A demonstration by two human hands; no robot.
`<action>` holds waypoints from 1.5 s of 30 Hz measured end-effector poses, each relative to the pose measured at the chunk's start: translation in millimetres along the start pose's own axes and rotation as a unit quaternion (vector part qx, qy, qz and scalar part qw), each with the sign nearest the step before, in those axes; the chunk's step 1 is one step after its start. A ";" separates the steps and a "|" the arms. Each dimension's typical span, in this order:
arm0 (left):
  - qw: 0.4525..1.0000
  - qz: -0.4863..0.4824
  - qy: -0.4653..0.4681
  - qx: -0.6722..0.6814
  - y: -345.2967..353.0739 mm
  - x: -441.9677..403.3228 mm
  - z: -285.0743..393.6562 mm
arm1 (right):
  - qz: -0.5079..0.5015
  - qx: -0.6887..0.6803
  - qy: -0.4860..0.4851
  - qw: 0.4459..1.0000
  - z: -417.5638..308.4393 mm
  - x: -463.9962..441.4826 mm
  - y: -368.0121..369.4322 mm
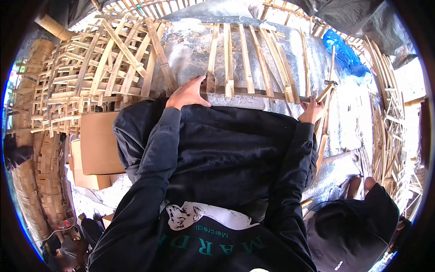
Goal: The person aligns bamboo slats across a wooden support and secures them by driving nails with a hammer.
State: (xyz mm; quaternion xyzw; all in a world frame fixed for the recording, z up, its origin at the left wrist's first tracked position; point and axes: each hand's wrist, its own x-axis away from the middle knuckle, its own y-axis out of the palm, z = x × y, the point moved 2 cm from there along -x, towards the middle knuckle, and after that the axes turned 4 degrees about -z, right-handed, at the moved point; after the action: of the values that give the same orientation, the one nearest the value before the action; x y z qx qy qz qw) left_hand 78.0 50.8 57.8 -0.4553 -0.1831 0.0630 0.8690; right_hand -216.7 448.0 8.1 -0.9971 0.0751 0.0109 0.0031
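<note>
Several split bamboo strips (229, 59) lie side by side, pointing away from me, over a long cross strip (258, 93) just beyond my lap. My left hand (187, 94) is at the left end of this row, its thumb and fingers spread apart beside the leftmost strip's near end. At the right end, my right hand (311, 110) has its fingers closed around the end of the cross strip. A pale flat block (238, 102) lies below the cross strip, partly hidden by my dark clothing.
Woven bamboo lattice (86, 68) is stacked at the left, above cardboard boxes (100, 144). Blue plastic (343, 52) lies at the upper right. More bamboo strips (385, 122) are bundled at the far right. Another person in dark clothes (351, 226) sits at the lower right.
</note>
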 end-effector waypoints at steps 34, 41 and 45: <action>0.999 0.034 -0.029 0.025 -10.9 -1.5 5.1 | -0.003 -0.013 -0.014 1.000 -7.8 4.8 4.1; 0.994 0.052 0.039 0.084 -7.6 -0.6 4.3 | -0.005 -0.023 -0.008 1.000 -2.1 0.4 2.4; 0.993 0.033 0.072 0.084 -12.2 1.8 11.6 | 0.006 0.015 -0.004 1.000 -6.0 2.5 1.9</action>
State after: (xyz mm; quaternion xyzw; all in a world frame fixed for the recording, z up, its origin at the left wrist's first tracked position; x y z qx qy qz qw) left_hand 74.7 53.2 74.2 -0.3896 -0.0989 0.0741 0.9126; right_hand -214.4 445.7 14.1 -0.9965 0.0809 0.0137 0.0177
